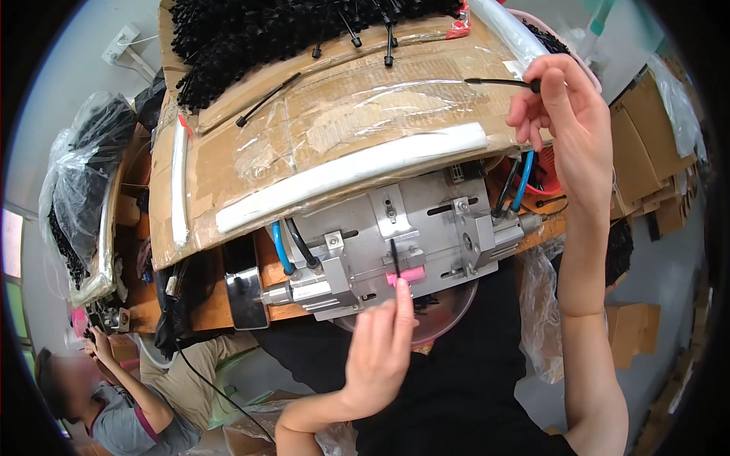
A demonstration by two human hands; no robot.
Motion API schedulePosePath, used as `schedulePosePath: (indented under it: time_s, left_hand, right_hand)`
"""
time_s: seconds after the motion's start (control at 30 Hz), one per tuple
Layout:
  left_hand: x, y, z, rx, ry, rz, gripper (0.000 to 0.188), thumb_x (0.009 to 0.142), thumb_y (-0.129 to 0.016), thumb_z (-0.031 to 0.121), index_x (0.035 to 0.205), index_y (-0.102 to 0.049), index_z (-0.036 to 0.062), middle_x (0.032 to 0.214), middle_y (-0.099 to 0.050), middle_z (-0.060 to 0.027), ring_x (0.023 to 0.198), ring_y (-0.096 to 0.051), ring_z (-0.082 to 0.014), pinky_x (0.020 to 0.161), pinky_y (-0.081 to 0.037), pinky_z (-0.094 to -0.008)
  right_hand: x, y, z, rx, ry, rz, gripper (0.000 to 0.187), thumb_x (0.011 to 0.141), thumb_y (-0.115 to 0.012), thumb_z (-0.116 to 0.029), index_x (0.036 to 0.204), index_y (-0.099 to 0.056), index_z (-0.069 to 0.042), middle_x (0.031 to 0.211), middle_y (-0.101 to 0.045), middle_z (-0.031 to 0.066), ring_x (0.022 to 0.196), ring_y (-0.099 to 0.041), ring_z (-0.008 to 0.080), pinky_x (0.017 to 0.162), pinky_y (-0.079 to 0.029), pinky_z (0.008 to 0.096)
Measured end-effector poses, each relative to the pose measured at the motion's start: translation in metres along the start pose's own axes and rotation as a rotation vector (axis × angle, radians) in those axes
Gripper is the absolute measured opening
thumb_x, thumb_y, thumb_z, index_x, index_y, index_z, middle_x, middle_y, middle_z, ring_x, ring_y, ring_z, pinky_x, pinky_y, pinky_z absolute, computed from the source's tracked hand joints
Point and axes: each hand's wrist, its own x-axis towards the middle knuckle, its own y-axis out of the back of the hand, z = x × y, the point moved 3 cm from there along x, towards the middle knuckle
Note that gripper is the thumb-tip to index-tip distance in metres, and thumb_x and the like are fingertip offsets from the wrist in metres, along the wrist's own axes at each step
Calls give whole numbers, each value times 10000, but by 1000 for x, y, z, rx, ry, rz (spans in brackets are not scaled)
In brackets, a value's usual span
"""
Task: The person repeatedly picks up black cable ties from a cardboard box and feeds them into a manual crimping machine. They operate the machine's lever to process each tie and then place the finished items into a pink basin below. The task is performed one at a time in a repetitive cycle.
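My left hand (378,346) is closed, its fingertips meeting the lower end of a thin black stick (395,257) at a pink block (407,275). The block sits at the front of a metal fixture (391,228) with clamps on both sides. Raised at the upper right, my right hand (570,106) pinches the knobbed end of a second thin black stick (498,81), which points left above the cardboard. Some of the right hand's other fingers are loosely bent. Whether the left stick rests in the block or only in my fingers is hard to tell.
A cardboard sheet (304,144) with white taped edges bears a heap of black sticks (251,45). Blue and black hoses (283,251) run to the fixture. Below it is a clear bowl (456,308); a red basket (544,171) stands right. Another person (137,410) works at left.
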Motion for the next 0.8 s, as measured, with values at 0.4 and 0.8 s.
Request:
schedulePosePath:
  time_s: [0.4, 0.8]
  left_hand:
    - [-6, -38, 10, -43, 116, -164, 727, 737, -596, -55, 1425, -363, -87, 1053, -523, -134, 894, -514, -259, 826, -476, -342]
    - [-8, -40, 9, -4, 152, -206, 757, 727, -611, -34, 1430, -340, -106, 1039, -516, -133, 897, -515, -261, 827, -480, -336]
  right_hand:
    - [-62, 0, -10, 189, -3, 36, 160, 946, -585, -14, 1087, -535, 44, 989, -680, 207, 886, -681, 228, 649, -567, 278]
    - [-133, -16, 7, 39, -102, -67, 312, 806, -726, 85, 1066, -559, 38, 987, -674, 134, 901, -677, 188, 798, -550, 288]
